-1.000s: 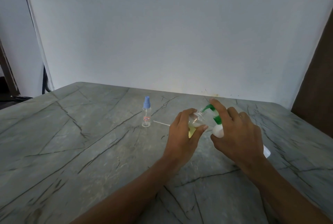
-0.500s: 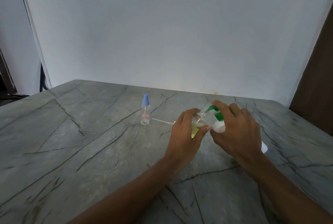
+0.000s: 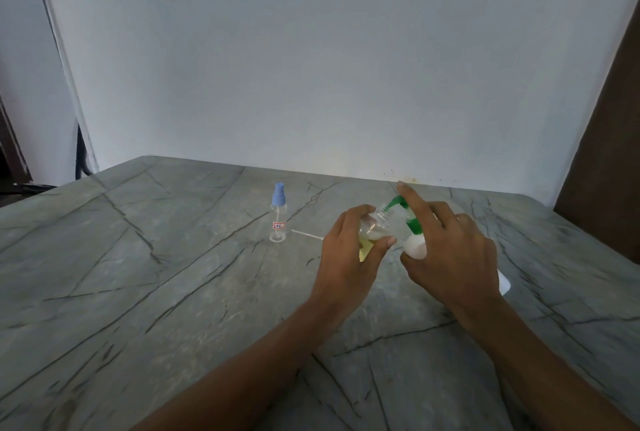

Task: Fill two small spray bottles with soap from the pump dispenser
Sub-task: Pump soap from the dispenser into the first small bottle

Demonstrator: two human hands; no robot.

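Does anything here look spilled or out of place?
No spill shows on the table. One oddity: a thin white tube lies loose beside the blue-capped spray bottle, one end hidden behind the left hand.

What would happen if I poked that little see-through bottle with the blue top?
The small clear plastic spray bottle with the blue cap would probably tip: it stands tall and narrow on the grey stone table. It looks empty, so likely very light. Being round, it might roll once down.
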